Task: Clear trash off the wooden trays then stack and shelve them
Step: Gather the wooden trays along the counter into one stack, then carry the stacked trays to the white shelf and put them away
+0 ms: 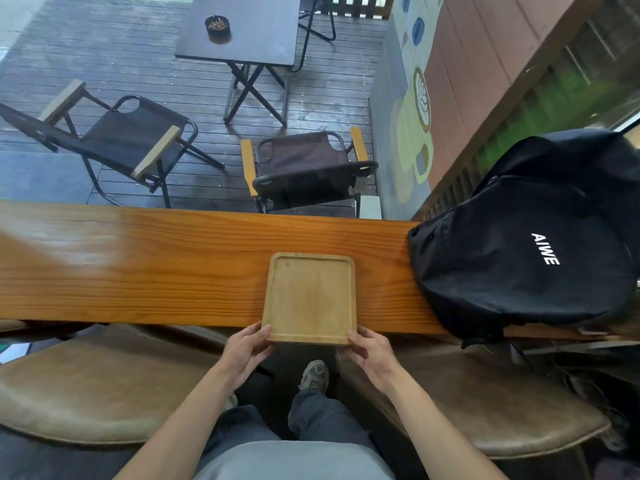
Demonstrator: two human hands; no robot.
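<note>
1. Gripping the wooden tray at its near edge with both hands: my left hand is closed on the near-left corner, my right hand on the near-right corner, thumbs on top of the rim.
2. Tray lies flat on the long wooden bench, its near edge overhanging the bench's front edge slightly. Tray surface is bare.
3. Black backpack with white lettering "AIWE" sits on the bench to the right of the tray, near it but not touching.
4. Two brown cushioned seats below the bench: one at my left, one at my right. I stand between them; one shoe and grey trousers are visible below my hands.
5. Beyond the bench, a wet dark plank deck carries two folding chairs with wooden armrests and a small dark folding table.
6. A black ashtray rests on that table; contents too small to identify with certainty.
</note>
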